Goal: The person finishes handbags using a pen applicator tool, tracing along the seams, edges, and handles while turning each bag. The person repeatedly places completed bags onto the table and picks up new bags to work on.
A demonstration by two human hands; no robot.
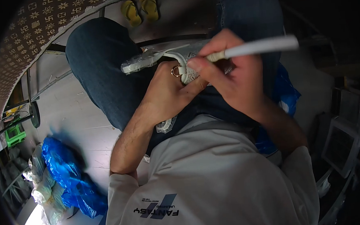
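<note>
On my lap is a white sandal (pixel 176 54) with a strap, a gold ring and clear plastic film around its sole. My left hand (pixel 168 88) is closed on it near the ring, hiding much of its middle. Another film-wrapped white piece (pixel 166 125) shows below my left wrist. Between the pinched fingers of my right hand (pixel 237 74) is a slim white-handled tool (pixel 262 47) with a cream wrapped band. Its handle points right, and its working end is hidden at my fingertips, close over the sandal's patterned surface.
Blue plastic bags (pixel 70 173) and pale bags (pixel 42 191) lie at the lower left, another blue bag (pixel 285 87) at my right. Yellow flip-flops (pixel 150 9) rest on the floor ahead. A patterned cloth (pixel 38 26) hangs upper left, near a green crate (pixel 15 134).
</note>
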